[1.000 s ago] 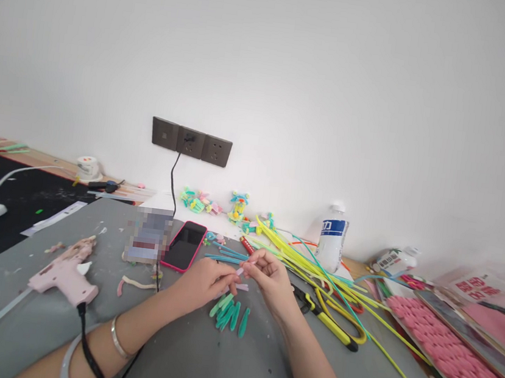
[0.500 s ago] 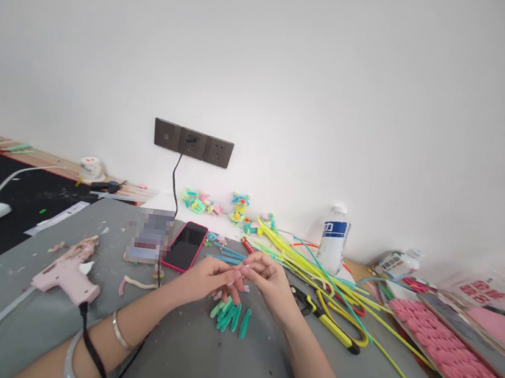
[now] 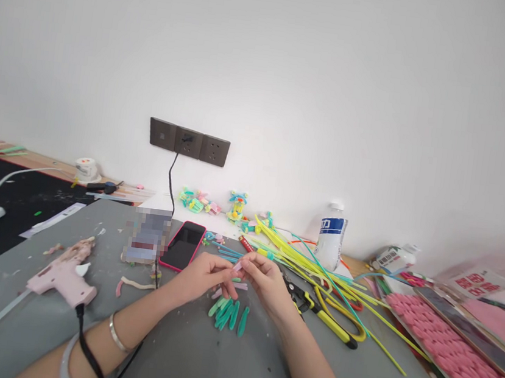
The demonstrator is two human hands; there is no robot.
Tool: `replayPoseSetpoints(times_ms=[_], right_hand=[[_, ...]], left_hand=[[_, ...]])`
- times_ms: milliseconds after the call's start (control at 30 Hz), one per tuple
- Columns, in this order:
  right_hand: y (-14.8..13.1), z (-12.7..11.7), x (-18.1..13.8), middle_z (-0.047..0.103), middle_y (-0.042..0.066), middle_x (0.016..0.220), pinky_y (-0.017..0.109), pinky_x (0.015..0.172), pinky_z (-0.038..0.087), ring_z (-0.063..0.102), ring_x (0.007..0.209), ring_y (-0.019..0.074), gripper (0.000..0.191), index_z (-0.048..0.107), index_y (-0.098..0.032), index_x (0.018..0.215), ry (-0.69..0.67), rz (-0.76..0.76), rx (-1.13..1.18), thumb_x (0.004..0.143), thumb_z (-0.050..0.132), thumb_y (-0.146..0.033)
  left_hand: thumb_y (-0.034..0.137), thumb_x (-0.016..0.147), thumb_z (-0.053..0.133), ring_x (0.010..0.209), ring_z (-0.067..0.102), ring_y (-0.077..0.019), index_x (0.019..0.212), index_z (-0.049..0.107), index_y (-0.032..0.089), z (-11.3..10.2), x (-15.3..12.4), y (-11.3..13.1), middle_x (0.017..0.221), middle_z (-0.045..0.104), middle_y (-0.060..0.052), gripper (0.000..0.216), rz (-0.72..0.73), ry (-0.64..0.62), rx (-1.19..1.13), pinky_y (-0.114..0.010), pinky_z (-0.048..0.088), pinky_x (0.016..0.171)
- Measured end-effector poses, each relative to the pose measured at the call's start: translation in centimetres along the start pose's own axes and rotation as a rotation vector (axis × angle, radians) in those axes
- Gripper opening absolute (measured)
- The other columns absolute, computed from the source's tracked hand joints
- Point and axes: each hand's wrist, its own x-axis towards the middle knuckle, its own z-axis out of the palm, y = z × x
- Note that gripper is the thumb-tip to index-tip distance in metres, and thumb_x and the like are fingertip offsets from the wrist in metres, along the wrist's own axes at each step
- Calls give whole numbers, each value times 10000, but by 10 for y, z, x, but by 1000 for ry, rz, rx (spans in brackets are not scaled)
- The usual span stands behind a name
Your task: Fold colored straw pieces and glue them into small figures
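My left hand [image 3: 205,276] and my right hand [image 3: 265,281] meet above the grey mat, fingertips closed. Between them they pinch a small pale-pink pipe cleaner piece [image 3: 237,267], partly hidden by the fingers. Just below my hands lie several folded teal pipe cleaner pieces [image 3: 228,315], with one more teal piece [image 3: 242,321] a little apart on the right. Close under my fingers a lilac piece [image 3: 240,286] shows in part. Yellow-handled pliers [image 3: 332,323] lie to the right of my right hand.
Left of my arm rests a pink glue gun [image 3: 64,276] with a black cord. A phone [image 3: 184,245] lies beyond my left hand. Long yellow pipe cleaners [image 3: 291,249] spread to the right, near a white bottle [image 3: 331,238]. Small colourful figures [image 3: 237,207] stand by the wall.
The pale-pink piece now shows more clearly between my fingertips, and the lilac piece below has come into view. The whole view has shifted slightly; my hands remain together.
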Motion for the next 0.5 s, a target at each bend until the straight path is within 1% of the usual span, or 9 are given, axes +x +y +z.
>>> replayPoseSetpoints(times_ms=[133, 200, 300, 433, 500], right_hand=[[-2, 0, 0, 682, 34, 729, 277, 668, 476, 598, 667, 156, 312, 693, -179, 748, 11, 12, -11, 747, 770, -482], [-2, 0, 0, 672, 22, 705, 266, 644, 463, 581, 635, 142, 309, 696, -180, 745, 12, 13, -13, 738, 777, -478], [-2, -1, 0, 653, 3, 669, 244, 608, 431, 548, 593, 117, 293, 707, -178, 746, 11, 8, -17, 738, 783, -461], [-2, -2, 1, 647, 8, 670, 250, 620, 429, 548, 607, 120, 301, 708, -174, 769, -16, 14, -29, 772, 750, -472], [-3, -2, 1, 649, 10, 674, 261, 614, 438, 548, 600, 128, 310, 703, -178, 781, 8, -10, -69, 760, 753, -484]], left_hand=[[552, 878, 533, 563, 638, -143, 800, 673, 108, 0, 0, -3, 688, 745, -96, 472, 22, -20, -12, -220, 374, 508], [530, 897, 517, 560, 639, -141, 825, 670, 105, 1, -1, -4, 683, 742, -95, 458, 23, -43, -11, -220, 376, 509], [503, 912, 506, 561, 638, -137, 810, 657, 108, 1, -2, -5, 686, 741, -96, 435, 35, -68, -15, -219, 385, 515], [505, 904, 518, 559, 631, -137, 822, 665, 109, 0, -2, -5, 676, 734, -86, 431, 51, -50, -16, -217, 395, 515], [522, 893, 527, 560, 632, -141, 802, 672, 108, 0, -1, -4, 672, 729, -82, 448, 49, -23, -4, -221, 414, 523]])
